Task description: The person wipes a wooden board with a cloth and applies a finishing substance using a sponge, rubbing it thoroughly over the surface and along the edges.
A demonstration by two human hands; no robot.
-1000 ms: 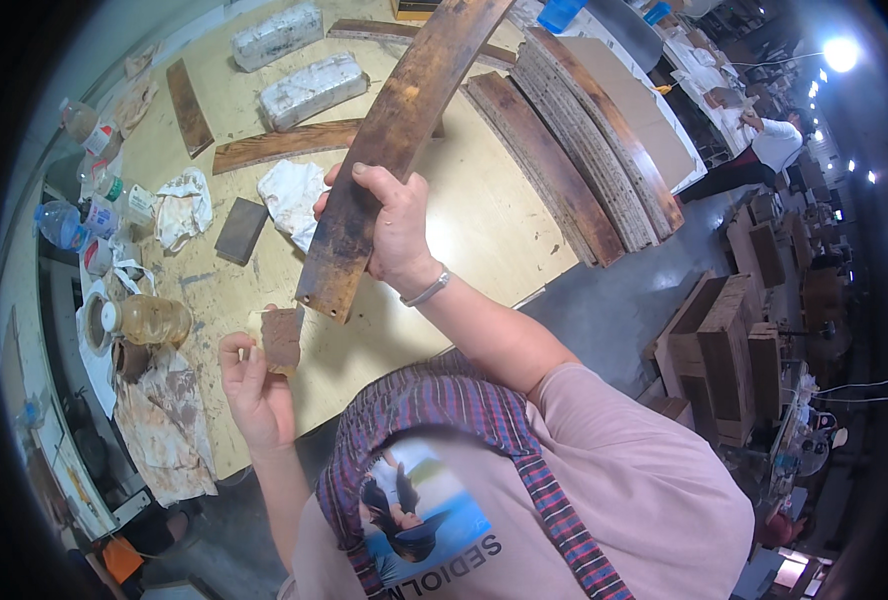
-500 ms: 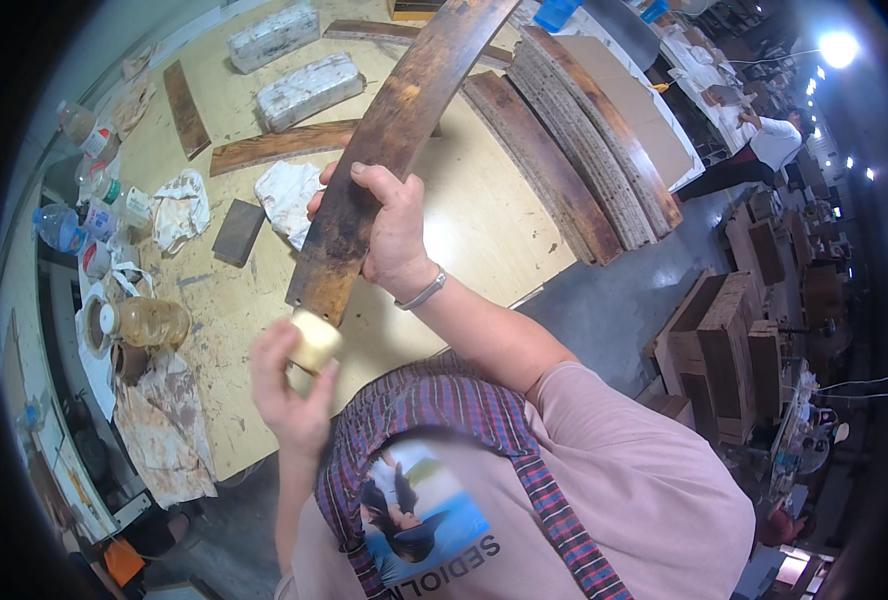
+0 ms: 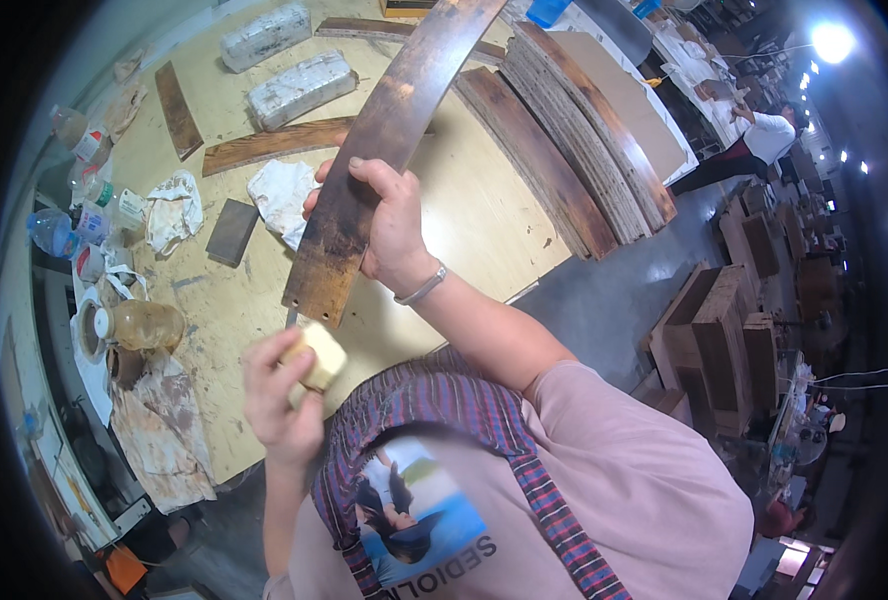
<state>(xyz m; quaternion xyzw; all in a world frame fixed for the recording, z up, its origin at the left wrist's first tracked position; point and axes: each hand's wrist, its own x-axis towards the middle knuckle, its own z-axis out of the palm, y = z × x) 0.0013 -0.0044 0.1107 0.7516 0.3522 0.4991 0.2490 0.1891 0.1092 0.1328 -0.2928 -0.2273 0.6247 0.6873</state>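
Right hand: The right hand is wrapped tight around a long, curved, dark wooden plank, with the fingers closed over its front edge.
Plank: The curved, dark wooden plank is held up at a slant above the workbench. Its low end, with 2 small holes, is close to the body, and its far end runs up past the top of the picture.
Left hand: The left hand is closed around a pale yellow block, maybe a sponge or a sanding block. The block is held just under the low end of the plank; whether they touch cannot be told.
How far along: The plank looks dark and worn all over, with lighter patches, so little rubbing seems to be done. By the look of it, almost the whole length is left.
On the bench: A white rag, a small dark pad, a flat brown plank and 2 wrapped grey bricks are laid out there.
Left edge: Bottles and a brown jar are stood near stained cloths.
Right side: A stack of curved planks is laid on the bench.
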